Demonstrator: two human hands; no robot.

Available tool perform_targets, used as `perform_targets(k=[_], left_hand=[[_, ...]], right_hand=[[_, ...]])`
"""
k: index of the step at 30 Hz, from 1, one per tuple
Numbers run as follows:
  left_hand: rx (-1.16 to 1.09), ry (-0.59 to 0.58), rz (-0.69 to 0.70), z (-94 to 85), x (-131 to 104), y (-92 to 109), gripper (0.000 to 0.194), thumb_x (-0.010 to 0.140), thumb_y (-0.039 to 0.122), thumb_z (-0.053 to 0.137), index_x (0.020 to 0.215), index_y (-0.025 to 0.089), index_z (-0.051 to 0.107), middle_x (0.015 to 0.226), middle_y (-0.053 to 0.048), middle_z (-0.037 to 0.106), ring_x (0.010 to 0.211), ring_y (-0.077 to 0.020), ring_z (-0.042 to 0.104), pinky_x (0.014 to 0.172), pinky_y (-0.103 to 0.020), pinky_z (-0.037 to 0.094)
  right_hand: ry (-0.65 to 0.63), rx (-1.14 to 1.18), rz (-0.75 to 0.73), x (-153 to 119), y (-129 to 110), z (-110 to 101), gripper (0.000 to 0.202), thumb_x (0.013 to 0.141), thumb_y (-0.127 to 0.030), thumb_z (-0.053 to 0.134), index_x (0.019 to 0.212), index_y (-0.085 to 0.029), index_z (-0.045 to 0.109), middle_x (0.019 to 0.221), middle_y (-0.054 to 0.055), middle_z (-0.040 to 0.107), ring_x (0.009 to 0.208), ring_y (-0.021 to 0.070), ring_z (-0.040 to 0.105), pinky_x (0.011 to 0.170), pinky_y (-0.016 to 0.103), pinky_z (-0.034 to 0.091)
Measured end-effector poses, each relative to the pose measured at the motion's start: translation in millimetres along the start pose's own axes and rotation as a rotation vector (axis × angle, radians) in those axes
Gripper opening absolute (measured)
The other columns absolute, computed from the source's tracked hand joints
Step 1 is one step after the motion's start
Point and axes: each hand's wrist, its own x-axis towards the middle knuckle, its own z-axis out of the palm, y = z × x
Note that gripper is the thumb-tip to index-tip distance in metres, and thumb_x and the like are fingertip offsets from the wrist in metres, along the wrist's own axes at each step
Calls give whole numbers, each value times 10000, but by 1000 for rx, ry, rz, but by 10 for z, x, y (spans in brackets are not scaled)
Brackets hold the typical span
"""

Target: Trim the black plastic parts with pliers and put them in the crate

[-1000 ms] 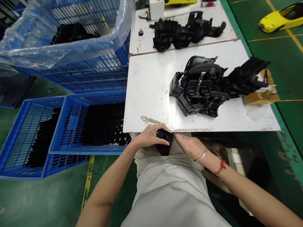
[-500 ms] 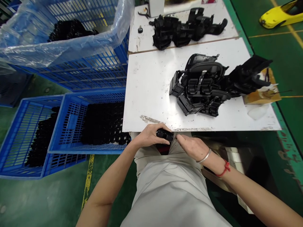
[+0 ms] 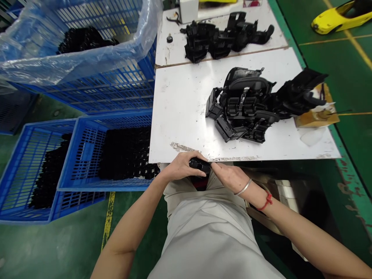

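Note:
My left hand (image 3: 183,166) is closed around a small black plastic part (image 3: 200,165), held just off the table's front edge above my lap. The thumb and fingers grip it from its left side. My right hand (image 3: 231,177) is closed, its fingertips against the right end of that part. Half a second ago a thin metal tool showed between its fingers; now the fingers mostly hide it. On the white table (image 3: 180,104) ahead lies a pile of black moulded plastic parts (image 3: 244,102), with black shavings scattered around.
More black parts (image 3: 223,37) lie farther back, near pliers (image 3: 173,18) and a small dark knob (image 3: 169,38). To the left stand blue crates (image 3: 68,155) of black parts and a plastic-lined crate (image 3: 95,93). A yellow cardboard box (image 3: 316,118) sits at the right edge.
My right hand has moved slightly left, closer against the black part, covering the thin metal tool. The whole view has shifted slightly.

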Motion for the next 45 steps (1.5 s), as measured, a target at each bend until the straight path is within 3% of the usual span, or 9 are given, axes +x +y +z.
perform_targets(k=[9,26,36,45], left_hand=[[81,-7,34,17,-13,23,410,649,401,786,981,195,662,911,-34,664,866,-192,606,748,-278,462],[51,-7,-17,-12,4,46,414,636,392,792,979,198,668,945,-45,651,874,-200,600,756,-288,481],[37,-15,7,-10,3,31,409,626,373,808,965,193,667,937,-38,654,878,-192,602,754,-270,466],[-4,12,-8,-37,28,-12,404,602,324,828,950,181,681,944,-38,665,883,-185,603,787,-270,462]], right_hand=[[-60,-71,13,-51,1,-1,221,849,-36,335,980,-158,464,744,32,579,494,118,455,441,256,133],[-2,10,-24,37,38,44,227,843,-33,320,965,-165,460,705,19,563,493,127,426,439,249,163],[-28,22,-16,-78,76,47,165,915,-105,332,993,-161,466,747,24,578,529,124,475,448,251,163],[-44,73,38,-11,21,25,191,878,-50,330,956,-166,459,769,44,586,540,137,495,450,259,159]])
